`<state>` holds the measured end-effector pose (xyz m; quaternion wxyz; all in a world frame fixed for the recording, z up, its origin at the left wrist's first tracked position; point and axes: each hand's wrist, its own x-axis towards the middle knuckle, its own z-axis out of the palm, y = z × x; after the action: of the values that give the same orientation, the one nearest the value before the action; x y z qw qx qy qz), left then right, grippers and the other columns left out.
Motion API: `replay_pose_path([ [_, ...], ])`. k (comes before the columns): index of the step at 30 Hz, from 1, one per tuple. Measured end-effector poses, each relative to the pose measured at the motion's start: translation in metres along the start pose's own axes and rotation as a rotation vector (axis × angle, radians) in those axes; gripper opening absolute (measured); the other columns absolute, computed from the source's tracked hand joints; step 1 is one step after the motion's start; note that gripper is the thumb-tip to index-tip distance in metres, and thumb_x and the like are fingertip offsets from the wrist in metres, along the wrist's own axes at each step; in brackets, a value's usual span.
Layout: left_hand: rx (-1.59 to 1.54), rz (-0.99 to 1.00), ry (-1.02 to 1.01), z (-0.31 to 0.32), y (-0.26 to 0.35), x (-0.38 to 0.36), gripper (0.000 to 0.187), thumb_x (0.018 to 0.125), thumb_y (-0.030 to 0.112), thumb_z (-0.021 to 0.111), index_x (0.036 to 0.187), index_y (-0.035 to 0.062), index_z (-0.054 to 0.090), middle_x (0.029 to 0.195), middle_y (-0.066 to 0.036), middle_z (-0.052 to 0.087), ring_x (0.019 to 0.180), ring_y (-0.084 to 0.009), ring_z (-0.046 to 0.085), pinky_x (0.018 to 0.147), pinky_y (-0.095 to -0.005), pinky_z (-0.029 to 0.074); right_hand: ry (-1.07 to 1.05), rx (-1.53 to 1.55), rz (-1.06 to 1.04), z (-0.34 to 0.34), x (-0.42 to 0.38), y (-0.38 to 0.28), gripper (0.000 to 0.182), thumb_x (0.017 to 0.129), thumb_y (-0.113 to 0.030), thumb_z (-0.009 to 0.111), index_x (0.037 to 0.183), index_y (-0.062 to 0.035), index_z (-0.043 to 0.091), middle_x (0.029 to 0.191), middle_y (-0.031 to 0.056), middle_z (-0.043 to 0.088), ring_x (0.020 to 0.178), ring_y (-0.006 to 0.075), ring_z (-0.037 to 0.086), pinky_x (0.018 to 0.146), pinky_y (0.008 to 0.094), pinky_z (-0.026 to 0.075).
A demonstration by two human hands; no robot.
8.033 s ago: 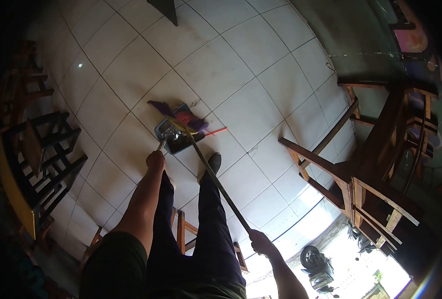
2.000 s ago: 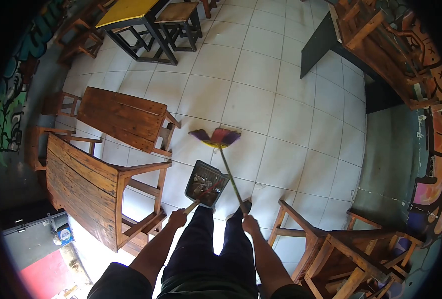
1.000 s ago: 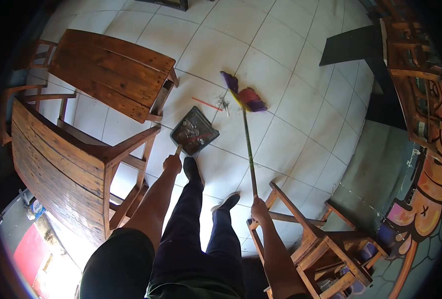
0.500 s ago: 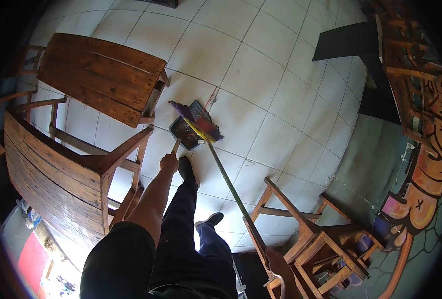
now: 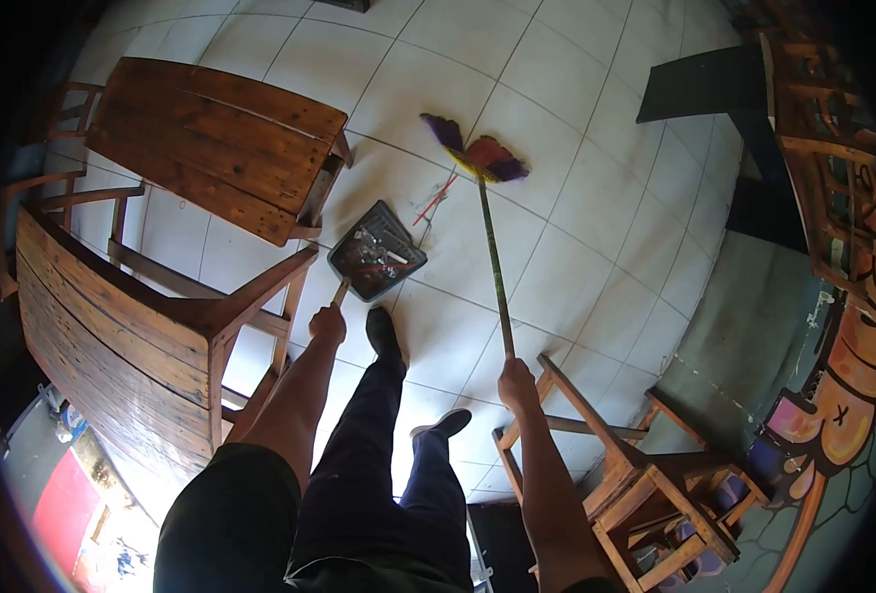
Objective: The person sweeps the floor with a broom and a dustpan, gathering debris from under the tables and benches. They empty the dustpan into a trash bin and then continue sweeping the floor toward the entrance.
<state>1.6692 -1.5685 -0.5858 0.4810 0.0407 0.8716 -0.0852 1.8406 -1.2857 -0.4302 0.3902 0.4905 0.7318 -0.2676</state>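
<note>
Left hand [image 5: 328, 323]: fingers wrapped round the short handle of the dustpan [image 5: 396, 280]
Right hand [image 5: 516, 382]: fingers curled round the upper shaft of the broom [image 5: 494, 267]
Dustpan place: near the left shoe [image 5: 383, 331], with loose litter [image 5: 377, 253] inside it
Broom place: shaft slanting forward, bristles [image 5: 494, 158] spread beyond the pan and apart from it; whether they press on the floor [image 5: 576, 237] is hard to tell
Between them: a red straw-like stick [image 5: 434, 200] and some debris on the tiles
Dustpan handling: probably light, stiff plastic; the litter looks loose enough to slide or spill if the pan tips, so the handle suits a firm, level hold
Broom handling: likely light but long, so the head swings widely for a small wrist turn; high on the shaft gives reach, lower down should give finer control
Bristles handling: they look soft and floppy, likely to splay under pressure, a poor place to take hold
</note>
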Motion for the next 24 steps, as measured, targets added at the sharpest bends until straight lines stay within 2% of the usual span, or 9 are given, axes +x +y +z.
replay_pose_path([
  [1, 0.021, 0.000, 0.012, -0.002, 0.003, 0.001, 0.021, 0.084, 0.016, 0.041, 0.101, 0.0063, 0.049, 0.093, -0.013, 0.058, 0.087, -0.0266, 0.058, 0.070, -0.0351, 0.049, -0.067, 0.129, 0.166, -0.005, -0.012, -0.022, 0.039, 0.089, -0.032, 0.026, 0.095, 0.0004, 0.046, 0.091, 0.0237, 0.054, 0.087, 0.0384, 0.052, 0.074, 0.0436, 0.043],
  [5, 0.005, -0.026, 0.032, -0.005, 0.005, 0.010, 0.020, 0.084, 0.016, 0.041, 0.097, 0.0071, 0.052, 0.092, -0.011, 0.058, 0.086, -0.0250, 0.059, 0.070, -0.0342, 0.050, -0.074, 0.011, 0.008, 0.043, -0.045, 0.034, 0.050, 0.088, -0.040, 0.023, 0.089, 0.0019, 0.050, 0.091, 0.0253, 0.054, 0.090, 0.0425, 0.049, 0.076, 0.0472, 0.040],
  [8, -0.033, -0.055, -0.008, -0.008, 0.008, 0.013, 0.020, 0.082, 0.015, 0.046, 0.100, 0.0086, 0.051, 0.096, -0.010, 0.057, 0.090, -0.0247, 0.058, 0.072, -0.0344, 0.049, -0.273, 0.175, -0.115, 0.086, -0.083, 0.114, 0.043, 0.088, -0.038, 0.029, 0.066, -0.0043, 0.044, 0.043, 0.0066, 0.042, 0.032, 0.0183, 0.042, 0.033, 0.0329, 0.035],
  [9, -0.061, -0.071, -0.032, -0.009, 0.008, 0.014, 0.023, 0.082, 0.015, 0.048, 0.104, 0.0090, 0.049, 0.097, -0.011, 0.056, 0.092, -0.0253, 0.057, 0.073, -0.0345, 0.049, -0.483, 0.221, 0.051, 0.061, -0.115, 0.094, 0.034, 0.089, -0.027, 0.027, 0.078, -0.0023, 0.048, 0.060, 0.0160, 0.051, 0.051, 0.0301, 0.052, 0.046, 0.0402, 0.042],
  [11, -0.075, -0.084, -0.048, -0.011, 0.007, 0.011, 0.025, 0.082, 0.014, 0.047, 0.106, 0.0090, 0.048, 0.098, -0.012, 0.056, 0.093, -0.0255, 0.056, 0.074, -0.0348, 0.048, -0.555, 0.509, 0.262, 0.018, -0.167, 0.072, 0.033, 0.089, -0.030, 0.030, 0.072, -0.0059, 0.044, 0.046, 0.0052, 0.040, 0.035, 0.0175, 0.041, 0.035, 0.0309, 0.032],
  [12, -0.059, -0.068, -0.046, -0.010, 0.006, 0.009, 0.025, 0.082, 0.015, 0.047, 0.106, 0.0093, 0.048, 0.099, -0.012, 0.056, 0.093, -0.0261, 0.056, 0.073, -0.0350, 0.048, -0.268, 0.280, -0.466, 0.050, -0.166, 0.133, 0.036, 0.090, -0.034, 0.029, 0.067, -0.0079, 0.040, 0.043, 0.0009, 0.033, 0.031, 0.0123, 0.033, 0.032, 0.0268, 0.027],
  [13, -0.041, -0.051, -0.047, -0.008, 0.004, 0.005, 0.025, 0.082, 0.015, 0.046, 0.106, 0.0095, 0.047, 0.099, -0.013, 0.056, 0.092, -0.0267, 0.056, 0.073, -0.0352, 0.048, -0.273, 0.275, -0.469, 0.034, -0.176, 0.127, 0.036, 0.090, -0.034, 0.029, 0.067, -0.0079, 0.040, 0.043, 0.0009, 0.033, 0.031, 0.0123, 0.033, 0.032, 0.0268, 0.027],
  [15, -0.062, -0.010, -0.029, 0.000, -0.003, -0.003, 0.023, 0.083, 0.016, 0.045, 0.105, 0.0098, 0.048, 0.096, -0.013, 0.056, 0.091, -0.0273, 0.057, 0.073, -0.0356, 0.048, -0.579, 0.569, 0.134, -0.001, -0.210, 0.111, 0.037, 0.089, -0.035, 0.030, 0.065, -0.0086, 0.039, 0.043, -0.0001, 0.031, 0.030, 0.0119, 0.031, 0.031, 0.0266, 0.025],
  [24, -0.340, 0.081, 0.013, 0.030, -0.021, -0.075, 0.026, 0.082, 0.020, 0.042, 0.107, 0.0173, 0.049, 0.092, -0.016, 0.057, 0.090, -0.0327, 0.056, 0.074, -0.0420, 0.046, -0.497, 0.817, 0.192, -0.032, -0.251, 0.158, 0.040, 0.088, -0.045, 0.030, 0.064, -0.0136, 0.036, 0.042, -0.0016, 0.027, 0.030, 0.0086, 0.024, 0.030, 0.0243, 0.018],
])
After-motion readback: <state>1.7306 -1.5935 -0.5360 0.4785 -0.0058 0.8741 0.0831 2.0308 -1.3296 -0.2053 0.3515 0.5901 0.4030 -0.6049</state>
